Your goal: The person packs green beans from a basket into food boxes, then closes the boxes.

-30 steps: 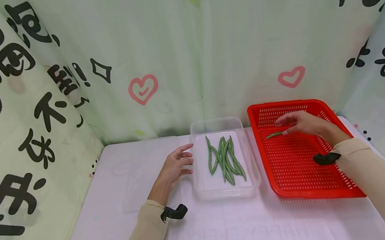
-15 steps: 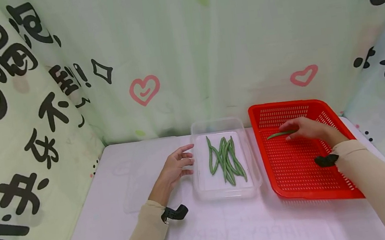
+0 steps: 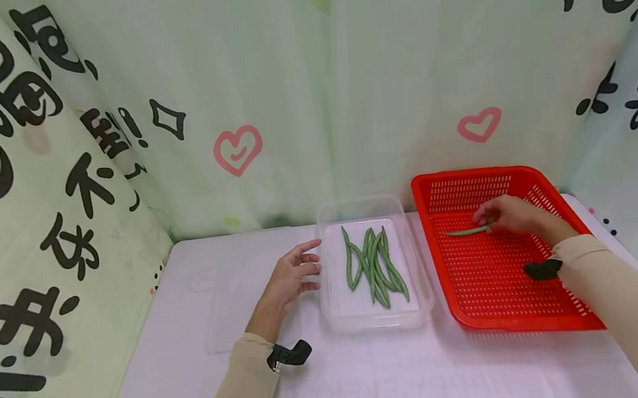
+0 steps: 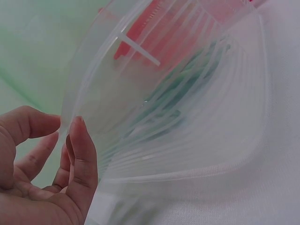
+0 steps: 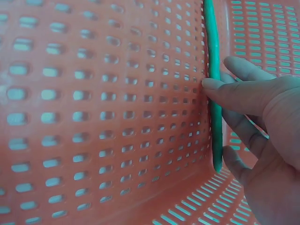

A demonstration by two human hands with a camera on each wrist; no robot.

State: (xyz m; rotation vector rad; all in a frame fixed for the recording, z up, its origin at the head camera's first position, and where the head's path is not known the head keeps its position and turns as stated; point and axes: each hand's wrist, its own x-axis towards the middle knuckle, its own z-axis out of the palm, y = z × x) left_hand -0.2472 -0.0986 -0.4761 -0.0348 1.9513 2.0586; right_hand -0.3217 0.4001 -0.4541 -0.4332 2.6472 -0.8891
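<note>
My right hand (image 3: 509,215) is down inside the red plastic basket (image 3: 461,315). Its thumb and fingers pinch a single green bean (image 5: 213,51), which lies close along the perforated basket floor in the right wrist view. To the left of the basket stands a clear plastic box (image 3: 334,314), with several green beans (image 3: 373,266) spread over its bottom. Beside the box's left wall is my left hand (image 3: 291,276), fingers apart and relaxed, the fingertips right at the rim. Seen from the left wrist, those fingers (image 4: 82,159) overlap the wall's edge, and the beans show blurred through the plastic.
A flat transparent lid (image 3: 236,304) lies on the white-covered table (image 3: 320,394), left of the left hand. Pale green curtains (image 3: 277,63) with black writing and pink hearts hang behind and on both sides.
My right hand has lowered slightly towards the basket floor, its fingers now closing round the bean from a looser, higher pose. The left hand and the box have stayed in place.
</note>
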